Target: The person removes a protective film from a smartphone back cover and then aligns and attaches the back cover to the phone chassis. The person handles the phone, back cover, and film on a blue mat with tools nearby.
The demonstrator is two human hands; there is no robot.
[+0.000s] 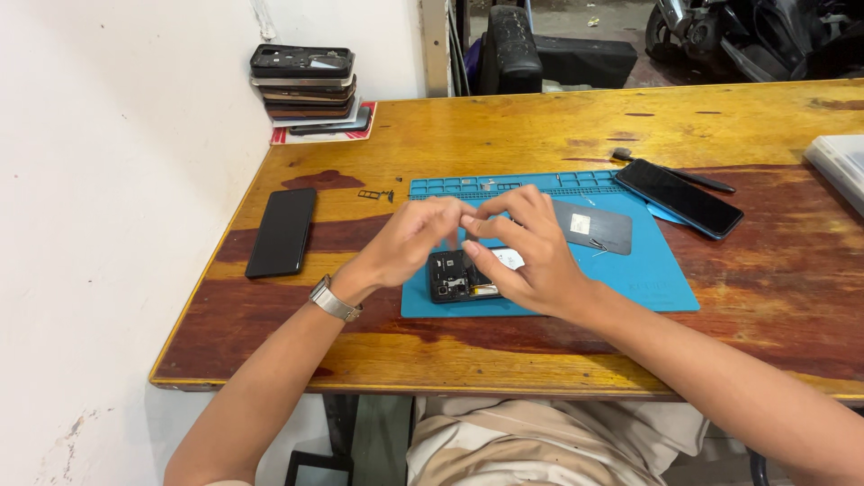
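Wooden table: two hands over one opened phone (blue mat).

The desk is varnished wood, glossy, its stain worn in darker and paler patches. On it lies a blue mat, matt and rubbery in look. The opened phone under the hands shows dark plastic and small metal parts. Near the left edge a black phone has smooth, glossy glass. The left wrist wears a shiny metal watch. The wall is matt white, scuffed.
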